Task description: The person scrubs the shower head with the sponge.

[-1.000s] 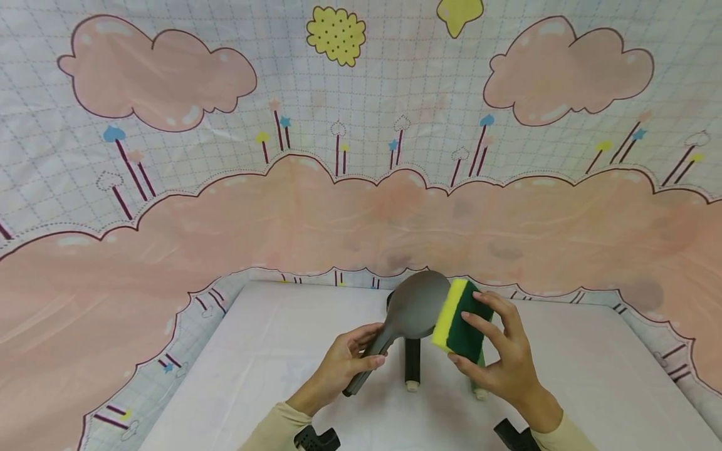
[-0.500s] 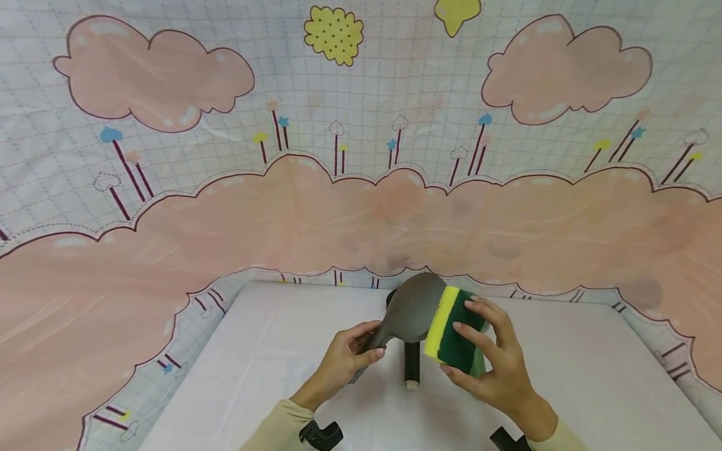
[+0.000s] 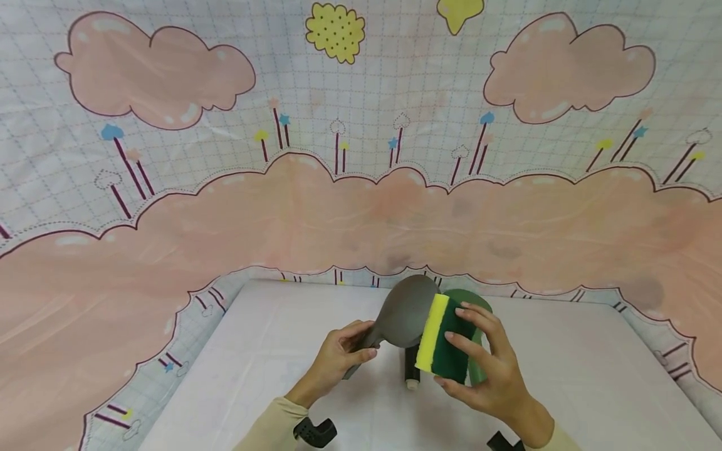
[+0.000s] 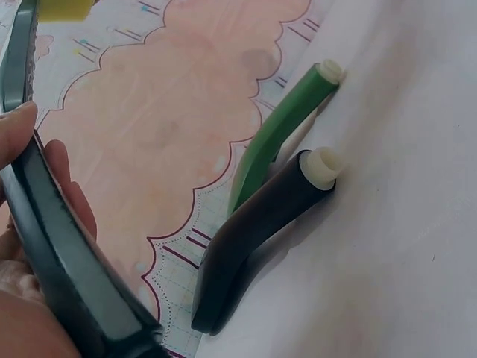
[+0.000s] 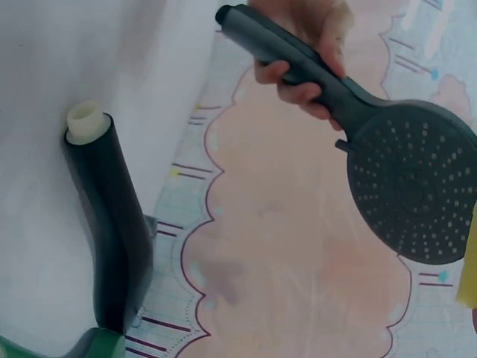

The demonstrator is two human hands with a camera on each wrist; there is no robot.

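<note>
My left hand (image 3: pixel 335 358) grips a dark grey shower head (image 3: pixel 407 313) by its handle and holds it up over the table. Its smooth back faces me in the head view, while the right wrist view shows its nozzle face (image 5: pixel 414 179). Between the fingertips and thumb of my right hand (image 3: pixel 496 369) is a sponge (image 3: pixel 454 341), yellow on one side and dark green on the other. The yellow side is turned to the shower head and lies right at its lower right rim. In the left wrist view only a yellow corner of the sponge (image 4: pixel 63 9) appears.
On the white table (image 3: pixel 271 369), a black shower head (image 4: pixel 253 239) and a green one (image 4: pixel 283 134) lie side by side, their pale connector ends towards me. A cloud-patterned cloth (image 3: pixel 225 225) rises behind the table.
The sponge has slid down and to the left along the shower head's side. The shower head has shifted slightly left and down with my left hand. More of the green shower head shows behind.
</note>
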